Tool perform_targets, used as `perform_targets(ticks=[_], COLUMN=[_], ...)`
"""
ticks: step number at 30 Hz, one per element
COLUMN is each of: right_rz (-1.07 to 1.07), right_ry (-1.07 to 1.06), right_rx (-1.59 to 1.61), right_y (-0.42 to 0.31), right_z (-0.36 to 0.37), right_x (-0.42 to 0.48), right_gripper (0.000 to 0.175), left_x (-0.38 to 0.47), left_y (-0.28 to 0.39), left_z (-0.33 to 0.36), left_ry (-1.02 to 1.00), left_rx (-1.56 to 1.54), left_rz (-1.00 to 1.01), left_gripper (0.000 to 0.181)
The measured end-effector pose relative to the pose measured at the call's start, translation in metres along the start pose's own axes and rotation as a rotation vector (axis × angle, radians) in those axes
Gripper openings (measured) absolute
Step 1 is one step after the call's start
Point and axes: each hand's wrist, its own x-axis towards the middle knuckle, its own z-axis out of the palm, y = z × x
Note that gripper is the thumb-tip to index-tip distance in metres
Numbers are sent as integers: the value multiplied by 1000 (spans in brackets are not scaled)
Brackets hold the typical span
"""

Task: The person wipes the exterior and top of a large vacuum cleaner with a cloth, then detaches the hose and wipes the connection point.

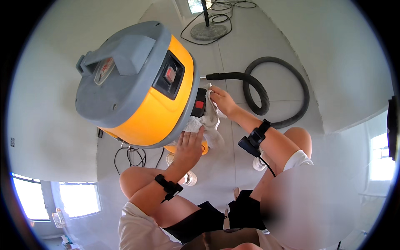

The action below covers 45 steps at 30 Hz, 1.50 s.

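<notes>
A drum vacuum cleaner (150, 115) with a yellow band and a grey lid stands before me on the left. Its lid carries a grey handle (134, 54), and a red rocker switch (170, 75) sits in a black panel on its side. A damp-looking white cloth (210, 117) hangs by the black latch (199, 103), which has a red part. With thumb and fingers my right hand (222, 99) pinches the cloth's upper edge. My left hand (189, 146) lays straight fingertips on the cloth's lower part, below the yellow band; its thumb is hidden.
A black corrugated hose (265, 107) curls over the grey tiled floor (218, 175) to the right. Farther off, a round stand base (208, 32) has loose cables (220, 18) around it. Another cable (137, 157) lies below the vacuum. White walls (337, 62) rise on both sides.
</notes>
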Motion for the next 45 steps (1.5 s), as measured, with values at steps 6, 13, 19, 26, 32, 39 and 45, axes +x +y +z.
perform_targets(ticks=[6,13,19,26,32,39,45], right_rz=[-83,-82,42,45,78,-356,23], right_ry=[-11,-27,-54,-77,6,-80,-131], right_rx=[-123,-218,-37,-141,-75,-89,126], right_y=[-13,-26,-33,-18,2,-21,5], right_z=[2,5,7,-8,-2,23,31], right_x=[-36,-75,-81,-89,-114,-125,-118], right_gripper=[18,14,14,15,17,16,17], left_x=[-24,-1,22,-7,-17,21,10], left_y=[-11,6,10,8,9,11,12], left_z=[5,-28,-32,-31,-40,-45,-42], left_ry=[46,43,-5,13,-15,20,-54], left_rx=[56,-66,-66,6,-31,-105,-91], left_rz=[89,31,21,20,15,3,27], left_gripper=[56,65,72,67,65,60,64])
